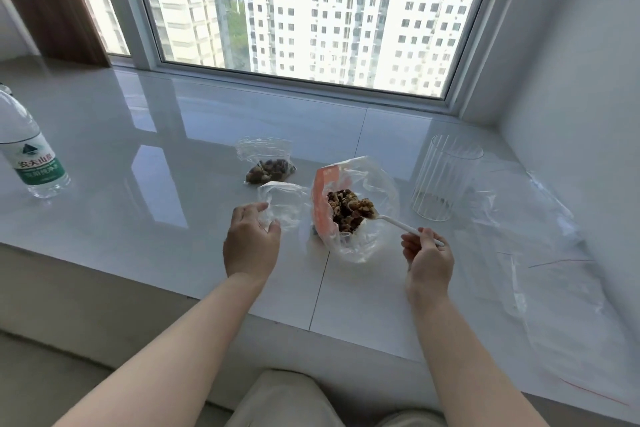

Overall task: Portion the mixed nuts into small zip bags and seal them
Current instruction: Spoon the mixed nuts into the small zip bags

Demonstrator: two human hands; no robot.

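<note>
A large clear bag with an orange strip [367, 236] stands open in the middle of the white sill, with mixed nuts [343, 215] inside. My right hand [427, 258] grips the handle of a white plastic spoon [394, 224]; its bowl carries a heap of nuts over the big bag's mouth. My left hand [251, 244] holds a small empty zip bag [285, 204] by its edge, just left of the big bag. Behind it lies another small zip bag with nuts in it [266, 165].
A ribbed clear glass [445, 177] stands right of the big bag. Several flat empty zip bags [540, 253] lie spread at the right. A water bottle [29, 152] stands far left. The window is behind; the sill's front edge [138, 282] runs below my arms.
</note>
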